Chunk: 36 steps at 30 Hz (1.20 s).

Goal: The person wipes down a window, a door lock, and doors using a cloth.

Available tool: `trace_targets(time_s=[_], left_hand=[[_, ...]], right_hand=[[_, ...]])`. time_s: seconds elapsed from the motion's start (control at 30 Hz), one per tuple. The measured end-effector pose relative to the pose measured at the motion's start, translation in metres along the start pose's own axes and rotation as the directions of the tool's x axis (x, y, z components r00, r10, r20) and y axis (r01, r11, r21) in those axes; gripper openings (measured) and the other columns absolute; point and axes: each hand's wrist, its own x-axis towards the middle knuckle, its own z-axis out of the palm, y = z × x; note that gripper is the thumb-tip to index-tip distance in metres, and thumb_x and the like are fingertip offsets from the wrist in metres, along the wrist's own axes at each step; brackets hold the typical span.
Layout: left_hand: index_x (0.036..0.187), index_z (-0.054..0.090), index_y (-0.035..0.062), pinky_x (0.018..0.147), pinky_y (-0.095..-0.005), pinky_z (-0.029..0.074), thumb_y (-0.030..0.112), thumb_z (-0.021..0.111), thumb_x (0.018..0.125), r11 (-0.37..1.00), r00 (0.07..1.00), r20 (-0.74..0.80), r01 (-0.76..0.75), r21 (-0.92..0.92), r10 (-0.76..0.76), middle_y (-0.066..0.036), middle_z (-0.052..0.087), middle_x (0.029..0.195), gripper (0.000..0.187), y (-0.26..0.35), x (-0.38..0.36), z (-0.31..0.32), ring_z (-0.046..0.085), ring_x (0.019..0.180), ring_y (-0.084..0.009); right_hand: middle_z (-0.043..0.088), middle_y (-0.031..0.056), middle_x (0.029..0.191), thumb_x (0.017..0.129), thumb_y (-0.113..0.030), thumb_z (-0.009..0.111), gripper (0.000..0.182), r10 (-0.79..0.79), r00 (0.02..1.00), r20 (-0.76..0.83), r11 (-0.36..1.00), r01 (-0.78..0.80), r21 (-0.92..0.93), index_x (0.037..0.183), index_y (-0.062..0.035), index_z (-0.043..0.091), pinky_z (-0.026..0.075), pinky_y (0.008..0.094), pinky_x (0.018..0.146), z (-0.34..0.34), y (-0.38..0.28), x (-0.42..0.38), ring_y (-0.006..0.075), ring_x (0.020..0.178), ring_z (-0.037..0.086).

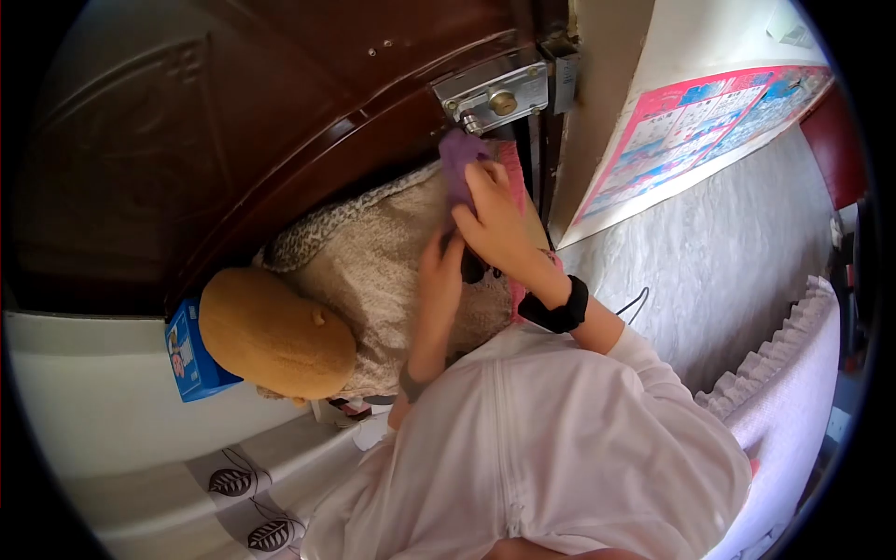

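A purple cloth [459, 168] is bunched in my right hand [499, 224], just below the metal door lock [495, 101]. My right wrist wears a black watch [557, 306]. Right below the cloth, my left hand [441, 275] is closed with its fingertips close to my right hand; I cannot tell what it grips. Beside it a small black object [476, 267] shows partly behind my right hand. Under both hands lies a beige plush cover [373, 243] with a pink edge.
A dark brown door [233, 112] fills the upper left. A tan plush toy [275, 331] sits by a blue box [194, 353]. At right are a wall poster [691, 131], the grey marbled floor [691, 261] and a ruffled pale cover [793, 373].
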Motion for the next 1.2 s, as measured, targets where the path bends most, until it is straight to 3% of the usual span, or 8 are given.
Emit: trace_targets(time_s=[0.17,0.27,0.3,0.7,0.9,1.0,1.1,1.2], left_hand=[[0.127,0.050,-0.0028,0.094,-0.0290,0.039,0.020,0.051,0.093,0.997,0.995,0.084,-0.062,0.048,0.058,-0.011,0.057,0.120,0.042,0.006,0.016,-0.014,0.053,0.110,-0.0188],[0.127,0.050,-0.0035,0.094,-0.0286,0.039,0.019,0.051,0.093,0.979,0.992,0.079,-0.108,0.175,0.096,-0.011,0.057,0.120,0.041,-0.011,0.010,-0.017,0.053,0.109,-0.0179],[0.125,0.051,-0.0035,0.093,-0.0278,0.040,0.018,0.051,0.093,0.997,0.998,0.038,-0.046,0.055,0.044,-0.010,0.058,0.117,0.039,-0.015,0.004,-0.014,0.053,0.108,-0.0170],[0.118,0.054,-0.0047,0.088,-0.0286,0.044,0.019,0.054,0.092,0.977,0.978,0.007,-0.208,0.048,0.208,-0.014,0.060,0.109,0.035,-0.015,0.013,-0.009,0.057,0.099,-0.0184],[0.117,0.055,-0.0048,0.088,-0.0281,0.043,0.017,0.054,0.092,0.987,0.985,-0.063,-0.159,-0.012,0.158,-0.013,0.061,0.107,0.034,-0.012,0.003,-0.002,0.057,0.099,-0.0177],[0.117,0.055,-0.0053,0.087,-0.0284,0.043,0.017,0.053,0.092,0.992,0.993,-0.019,-0.115,0.059,0.116,-0.014,0.061,0.107,0.034,0.008,-0.001,-0.005,0.057,0.099,-0.0178],[0.117,0.054,-0.0062,0.087,-0.0291,0.043,0.019,0.052,0.092,0.970,0.974,0.042,-0.226,0.092,0.223,-0.015,0.061,0.106,0.035,-0.013,0.009,-0.009,0.057,0.099,-0.0183],[0.118,0.053,-0.0059,0.088,-0.0299,0.043,0.020,0.051,0.093,0.989,0.994,-0.013,-0.110,0.103,0.112,-0.015,0.061,0.107,0.036,-0.016,-0.001,-0.003,0.057,0.099,-0.0194]], right_hand=[[0.049,0.0249,0.097,0.069,-0.008,0.056,0.033,0.006,0.998,-0.062,0.997,-0.001,0.075,0.099,0.0028,0.049,0.039,0.0482,0.081,0.020,0.013,0.012,0.0422,0.091,0.046],[0.050,0.0235,0.104,0.071,-0.006,0.052,0.030,0.017,1.000,0.000,0.999,-0.017,0.030,0.099,0.0045,0.047,0.037,0.0432,0.088,0.010,0.004,-0.001,0.0394,0.101,0.044],[0.050,0.0230,0.103,0.071,-0.007,0.053,0.030,-0.015,0.999,-0.036,1.000,0.015,0.010,0.098,0.0044,0.046,0.037,0.0429,0.088,0.008,0.000,-0.005,0.0382,0.100,0.044],[0.048,0.0246,0.099,0.073,-0.010,0.056,0.029,-0.030,0.989,-0.143,0.996,0.042,0.083,0.097,0.0023,0.046,0.039,0.0473,0.078,0.013,0.007,0.000,0.0409,0.092,0.046],[0.046,0.0268,0.106,0.078,-0.008,0.052,0.039,0.061,0.998,-0.004,0.996,-0.060,0.073,0.115,0.0029,0.044,0.036,0.0440,0.088,0.006,0.002,-0.003,0.0410,0.099,0.044],[0.051,0.0237,0.095,0.074,-0.011,0.057,0.030,0.017,0.993,-0.120,0.992,-0.002,0.123,0.099,0.0013,0.047,0.039,0.0482,0.077,0.011,-0.001,0.003,0.0416,0.090,0.047],[0.051,0.0240,0.096,0.073,-0.011,0.057,0.030,0.037,0.990,-0.136,0.989,-0.017,0.148,0.099,0.0011,0.047,0.040,0.0479,0.076,0.014,0.009,-0.004,0.0417,0.090,0.048],[0.052,0.0240,0.094,0.072,-0.011,0.057,0.032,0.099,0.994,-0.044,0.986,-0.092,0.138,0.101,0.0007,0.049,0.041,0.0471,0.077,0.009,0.014,-0.008,0.0418,0.091,0.048]])
